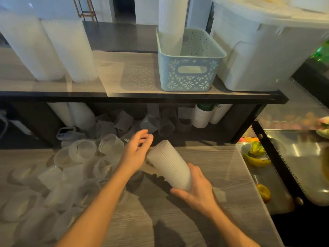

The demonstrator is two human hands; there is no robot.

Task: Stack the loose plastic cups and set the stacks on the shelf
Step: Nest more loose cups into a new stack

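A short stack of ribbed translucent cups (169,164) lies tilted above the wooden counter, its closed end pointing up-left. My right hand (195,189) grips its lower, open end. My left hand (138,148) hovers just left of the stack's top, fingers spread and holding nothing. Several loose cups (83,150) lie scattered on the counter at left, and more loose cups (149,123) sit in the dark space under the shelf (124,82). Two tall cup stacks (71,50) stand on the shelf at left.
A pale blue lattice basket (188,68) with a tall white stack in it stands on the shelf, beside a big white container (267,47). White bottles (203,116) stand under the shelf at right. Fruit (256,157) lies behind the glass at right.
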